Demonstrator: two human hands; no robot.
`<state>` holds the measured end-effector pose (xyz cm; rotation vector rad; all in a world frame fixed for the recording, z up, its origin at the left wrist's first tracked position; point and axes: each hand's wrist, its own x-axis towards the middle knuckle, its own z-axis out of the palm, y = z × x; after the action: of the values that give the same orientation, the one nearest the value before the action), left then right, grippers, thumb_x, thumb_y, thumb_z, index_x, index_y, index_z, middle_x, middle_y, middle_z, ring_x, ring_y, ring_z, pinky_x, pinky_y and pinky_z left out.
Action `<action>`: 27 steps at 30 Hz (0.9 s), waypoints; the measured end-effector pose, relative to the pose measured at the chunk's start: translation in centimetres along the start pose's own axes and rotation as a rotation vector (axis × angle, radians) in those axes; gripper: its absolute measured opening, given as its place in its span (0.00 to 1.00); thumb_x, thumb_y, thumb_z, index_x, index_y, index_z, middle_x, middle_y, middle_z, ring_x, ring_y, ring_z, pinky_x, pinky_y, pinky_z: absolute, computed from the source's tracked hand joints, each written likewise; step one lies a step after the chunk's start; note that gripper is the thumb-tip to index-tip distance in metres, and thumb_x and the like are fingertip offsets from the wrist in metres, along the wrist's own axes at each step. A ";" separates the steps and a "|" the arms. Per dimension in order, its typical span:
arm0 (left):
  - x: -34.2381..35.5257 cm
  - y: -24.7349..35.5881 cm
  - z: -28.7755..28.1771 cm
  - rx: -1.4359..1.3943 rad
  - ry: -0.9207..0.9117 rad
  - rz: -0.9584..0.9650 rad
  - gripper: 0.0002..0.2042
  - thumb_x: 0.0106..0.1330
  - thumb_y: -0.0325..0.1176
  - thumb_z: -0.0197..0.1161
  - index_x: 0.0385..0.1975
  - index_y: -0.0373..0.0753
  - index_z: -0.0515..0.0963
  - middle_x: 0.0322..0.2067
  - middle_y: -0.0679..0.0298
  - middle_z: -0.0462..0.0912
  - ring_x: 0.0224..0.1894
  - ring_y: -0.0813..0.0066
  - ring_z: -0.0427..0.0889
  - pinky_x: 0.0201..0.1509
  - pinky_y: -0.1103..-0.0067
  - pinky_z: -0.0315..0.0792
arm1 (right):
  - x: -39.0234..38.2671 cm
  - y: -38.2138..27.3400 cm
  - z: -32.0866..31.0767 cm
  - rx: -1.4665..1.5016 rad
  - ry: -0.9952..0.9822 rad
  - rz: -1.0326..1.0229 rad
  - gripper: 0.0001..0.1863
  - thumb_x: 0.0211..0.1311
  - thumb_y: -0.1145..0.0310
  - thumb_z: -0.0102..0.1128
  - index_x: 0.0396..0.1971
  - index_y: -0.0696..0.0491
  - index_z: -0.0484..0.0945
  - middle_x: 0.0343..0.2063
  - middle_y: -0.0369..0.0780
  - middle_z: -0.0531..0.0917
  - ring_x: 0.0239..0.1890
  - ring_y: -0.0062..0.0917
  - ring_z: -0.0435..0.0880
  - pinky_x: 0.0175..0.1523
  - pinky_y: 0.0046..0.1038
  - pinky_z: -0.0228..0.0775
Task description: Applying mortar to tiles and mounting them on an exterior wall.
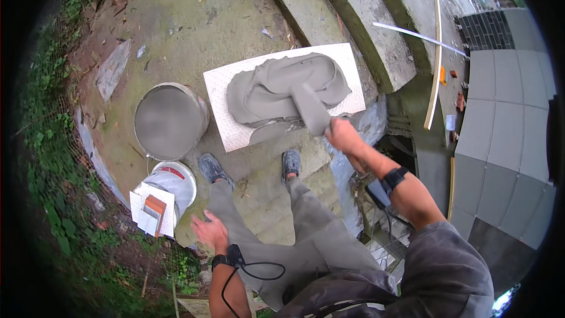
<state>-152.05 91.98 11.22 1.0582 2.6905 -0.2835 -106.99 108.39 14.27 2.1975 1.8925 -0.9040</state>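
Note:
My right hand (344, 135) is closed round the handle of a trowel (311, 109), its blade coated grey. The blade lies over a thick, swirled layer of wet grey mortar (253, 91). That mortar covers most of a pale tile (218, 106) with a patterned back, bare along its left and right edges. My left hand (210, 231) holds nothing; its fingers are apart, near a white bucket (183, 182). Left of the tile stands a larger bucket (189, 97) filled with smooth grey mortar.
A small white board (166, 197) with an orange-brown block (154, 206) rests by the white bucket. Concrete steps (353, 17) rise at the far right. Beyond a dark gap, a long wooden strip (436, 70) stands near a grey tiled wall (477, 118). Plants (53, 194) line the left.

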 end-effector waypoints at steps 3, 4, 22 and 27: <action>0.2 0.1 -0.2 -0.016 -0.032 0.026 0.30 0.69 0.50 0.52 0.62 0.31 0.66 0.55 0.43 0.72 0.58 0.46 0.71 0.61 0.57 0.64 | -2.2 -0.5 -0.9 -0.379 -0.154 0.006 0.12 0.62 0.69 0.50 0.37 0.64 0.74 0.30 0.54 0.84 0.29 0.44 0.87 0.36 0.41 0.80; -0.1 0.4 -0.5 -0.016 -0.088 0.000 0.31 0.70 0.51 0.50 0.63 0.32 0.65 0.59 0.41 0.70 0.60 0.45 0.70 0.64 0.58 0.63 | -2.2 2.6 -1.1 -0.574 -0.055 -0.007 0.11 0.63 0.70 0.49 0.38 0.61 0.73 0.29 0.51 0.84 0.28 0.41 0.87 0.32 0.38 0.80; -0.5 4.2 -2.3 0.088 -0.145 -0.012 0.32 0.71 0.53 0.48 0.64 0.33 0.65 0.63 0.43 0.67 0.64 0.47 0.68 0.66 0.58 0.61 | 4.0 8.9 -2.4 -0.542 0.060 -0.039 0.11 0.61 0.73 0.47 0.44 0.56 0.70 0.30 0.50 0.84 0.29 0.40 0.87 0.32 0.39 0.81; -1.0 5.1 -1.7 0.100 -0.177 -0.008 0.32 0.71 0.53 0.47 0.65 0.33 0.64 0.63 0.41 0.67 0.64 0.46 0.67 0.66 0.58 0.61 | 7.8 14.6 -8.0 -0.419 0.117 0.105 0.10 0.63 0.69 0.47 0.35 0.58 0.74 0.29 0.53 0.84 0.33 0.46 0.86 0.37 0.44 0.79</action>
<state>-148.11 95.45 12.63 0.9989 2.5461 -0.4939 -90.09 115.52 12.66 2.0997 1.7914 -0.3274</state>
